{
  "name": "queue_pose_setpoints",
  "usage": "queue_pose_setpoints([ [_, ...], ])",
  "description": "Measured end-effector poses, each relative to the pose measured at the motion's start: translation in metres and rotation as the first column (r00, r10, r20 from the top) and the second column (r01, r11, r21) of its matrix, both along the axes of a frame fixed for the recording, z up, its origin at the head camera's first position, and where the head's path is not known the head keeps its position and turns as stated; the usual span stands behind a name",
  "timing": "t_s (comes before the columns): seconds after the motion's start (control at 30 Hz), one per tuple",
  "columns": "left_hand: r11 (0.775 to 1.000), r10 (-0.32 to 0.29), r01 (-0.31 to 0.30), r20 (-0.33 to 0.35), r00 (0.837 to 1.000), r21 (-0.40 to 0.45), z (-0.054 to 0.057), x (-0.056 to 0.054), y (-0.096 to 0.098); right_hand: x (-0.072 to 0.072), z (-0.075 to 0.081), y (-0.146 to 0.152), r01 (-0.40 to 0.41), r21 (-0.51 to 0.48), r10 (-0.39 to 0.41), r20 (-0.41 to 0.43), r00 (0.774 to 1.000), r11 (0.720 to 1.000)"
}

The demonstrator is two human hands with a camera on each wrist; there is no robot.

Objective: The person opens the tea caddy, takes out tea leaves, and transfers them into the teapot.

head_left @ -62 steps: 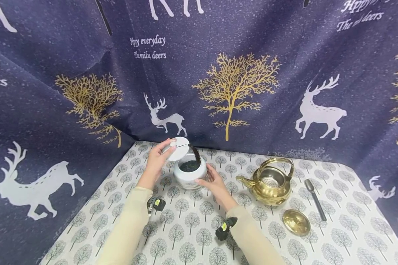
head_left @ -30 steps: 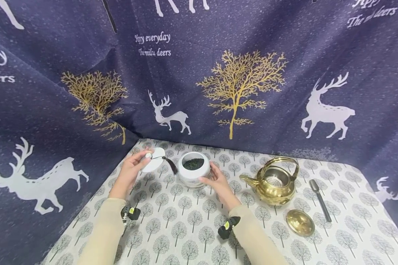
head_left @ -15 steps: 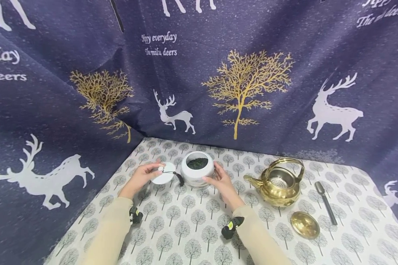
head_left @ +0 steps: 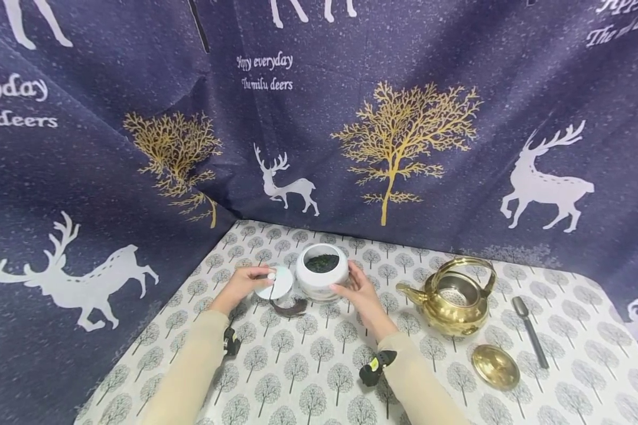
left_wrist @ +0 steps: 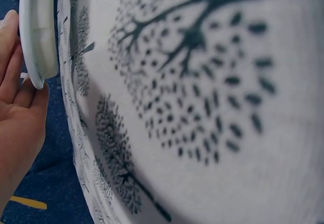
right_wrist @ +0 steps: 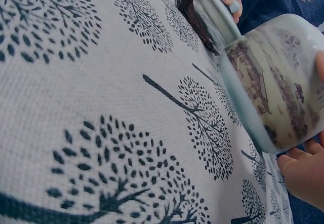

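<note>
My left hand (head_left: 243,285) pinches the round white lid (head_left: 282,284) by its knob, low over the cloth at the left of the jar. From the knob a dark tassel (head_left: 291,308) trails onto the cloth. The white porcelain tea jar (head_left: 313,290) stands uncovered, with dark green tea leaves (head_left: 323,263) inside. Thumb and fingers of my right hand (head_left: 363,298) hold the jar from its right side. A painted landscape on the jar (right_wrist: 276,87) shows in the right wrist view. The lid's pale inner rim (left_wrist: 45,36) faces the table in the left wrist view.
To the right stands a brass teapot (head_left: 452,316) without its cover, a strainer inside. Its brass lid (head_left: 495,367) lies in front, and a dark-handled scoop (head_left: 530,332) lies at the far right. A deer-patterned curtain (head_left: 319,147) hangs behind the tree-print tablecloth (head_left: 292,378).
The left hand has carried the lid from above the jar's mouth out to the left, then down and closer beside the jar. The right hand has stayed on the jar.
</note>
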State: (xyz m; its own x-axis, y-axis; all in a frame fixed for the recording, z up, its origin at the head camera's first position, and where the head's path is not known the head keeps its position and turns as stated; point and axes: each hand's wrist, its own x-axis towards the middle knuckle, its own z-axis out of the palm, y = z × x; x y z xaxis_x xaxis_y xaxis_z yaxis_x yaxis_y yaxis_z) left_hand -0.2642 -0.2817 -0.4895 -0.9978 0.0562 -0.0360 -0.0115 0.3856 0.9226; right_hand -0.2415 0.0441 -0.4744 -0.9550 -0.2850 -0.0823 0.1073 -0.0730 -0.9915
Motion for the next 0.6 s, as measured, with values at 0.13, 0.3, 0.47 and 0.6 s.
queue_pose_setpoints([
  [0.13, 1.0, -0.001, 0.001, 0.002, 1.0, -0.009, -0.006, -0.003, 0.002, 0.006, 0.007, 0.0, 0.007, 0.003, -0.007, -0.011, 1.0, 1.0],
  [0.3, 0.999, 0.001, 0.0, 0.009, 1.0, -0.038, -0.01, -0.002, 0.003, 0.008, 0.007, -0.001, 0.009, -0.01, -0.009, -0.02, 1.0, 1.0],
  [0.47, 0.998, 0.022, -0.02, 0.025, 0.999, -0.055, -0.01, -0.002, 0.005, 0.006, 0.005, -0.001, 0.007, -0.012, -0.007, -0.02, 1.0, 1.0],
  [0.6, 0.999, 0.005, -0.005, 0.005, 1.0, -0.054, -0.01, -0.003, 0.005, -0.002, -0.006, -0.001, 0.014, -0.021, -0.014, -0.024, 1.0, 1.0],
])
